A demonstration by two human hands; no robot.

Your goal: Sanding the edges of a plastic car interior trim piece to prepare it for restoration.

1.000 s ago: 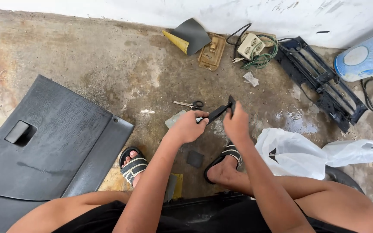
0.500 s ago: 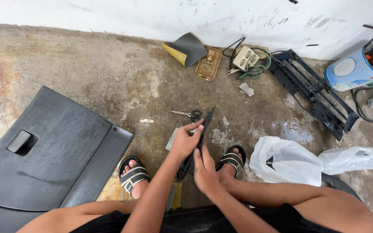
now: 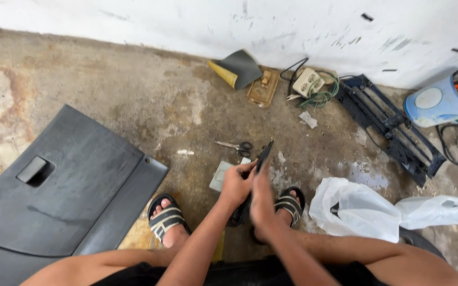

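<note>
Both hands meet above the sandalled feet: the left hand (image 3: 235, 186) pinches a narrow black strip (image 3: 264, 154) that juts upward, the right hand (image 3: 261, 207) closed around its lower end. Just beyond lie scissors (image 3: 235, 146); white plastic bags (image 3: 353, 207) sit right; a yellow-edged grey sheet (image 3: 235, 69) rests by the wall

The stained concrete floor (image 3: 107, 100) carries a big dark plastic panel (image 3: 64, 196), scissors (image 3: 235, 146), a pale card (image 3: 221, 176), a rolled grey-and-yellow sheet (image 3: 237, 69), a socket block with green wire (image 3: 308, 83), a black frame (image 3: 390, 124) and white plastic bags (image 3: 356, 209).
</note>
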